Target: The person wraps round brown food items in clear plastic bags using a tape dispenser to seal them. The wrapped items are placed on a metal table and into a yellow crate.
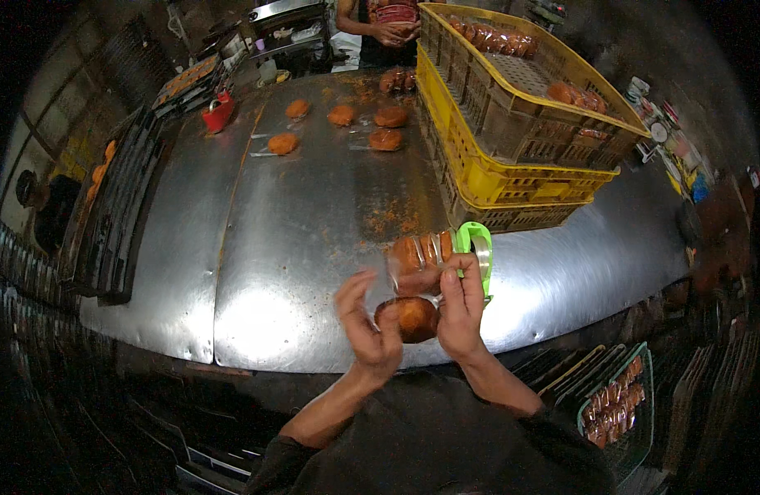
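A round browned bun (411, 320) is between my hands near the table's front edge, with clear plastic film about it. My right hand (464, 309) pinches the bag's edge between thumb and forefinger, on the bun's right. On its left is my left hand (368, 330), fingers apart and slightly blurred, the thumb close against the bun. Just beyond lies a clear-wrapped pack of buns (423, 252). A bright green tape dispenser (476, 246) stands right behind my right hand. Whether the bun rests on the table is hidden.
Yellow-brown plastic crates (512, 177) are stacked at the right, wrapped buns in the top one. Several loose buns (341, 115) lie farther back on the metal table (289, 206). A red container (218, 113) and dark trays (120, 219) are left. Another person's hands (394, 33) show at the back.
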A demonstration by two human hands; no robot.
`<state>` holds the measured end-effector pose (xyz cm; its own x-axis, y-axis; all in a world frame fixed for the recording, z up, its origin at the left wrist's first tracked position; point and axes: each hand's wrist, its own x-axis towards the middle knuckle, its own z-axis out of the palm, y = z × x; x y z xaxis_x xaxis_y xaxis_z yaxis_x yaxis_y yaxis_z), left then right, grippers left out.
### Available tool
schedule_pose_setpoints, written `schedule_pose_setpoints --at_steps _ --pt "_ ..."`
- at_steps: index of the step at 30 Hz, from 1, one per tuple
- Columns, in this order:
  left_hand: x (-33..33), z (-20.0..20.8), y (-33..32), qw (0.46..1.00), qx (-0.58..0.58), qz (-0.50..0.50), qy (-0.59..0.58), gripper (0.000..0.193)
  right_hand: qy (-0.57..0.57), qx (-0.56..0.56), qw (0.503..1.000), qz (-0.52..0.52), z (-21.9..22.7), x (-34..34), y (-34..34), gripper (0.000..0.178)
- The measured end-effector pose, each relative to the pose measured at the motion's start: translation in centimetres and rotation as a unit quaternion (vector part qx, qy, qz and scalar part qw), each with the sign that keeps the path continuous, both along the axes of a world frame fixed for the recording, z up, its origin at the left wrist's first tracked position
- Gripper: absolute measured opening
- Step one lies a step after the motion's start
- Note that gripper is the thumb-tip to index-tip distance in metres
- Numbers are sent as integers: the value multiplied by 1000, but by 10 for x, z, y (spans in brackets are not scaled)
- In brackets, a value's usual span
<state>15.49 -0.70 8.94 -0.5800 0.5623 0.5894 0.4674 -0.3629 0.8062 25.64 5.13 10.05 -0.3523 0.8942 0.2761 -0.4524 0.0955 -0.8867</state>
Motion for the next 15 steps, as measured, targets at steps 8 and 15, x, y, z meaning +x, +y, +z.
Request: schedule_pose_setpoints --at_steps 8,15 --pt "-22 17 -8 910 -159 -173 -341 17 -319 392 832 -228 11 -1 -28 46" --pt "-57 2 -12 980 -41 -194 -8 12 -315 313 892 -88 -9 -17 -31 36"
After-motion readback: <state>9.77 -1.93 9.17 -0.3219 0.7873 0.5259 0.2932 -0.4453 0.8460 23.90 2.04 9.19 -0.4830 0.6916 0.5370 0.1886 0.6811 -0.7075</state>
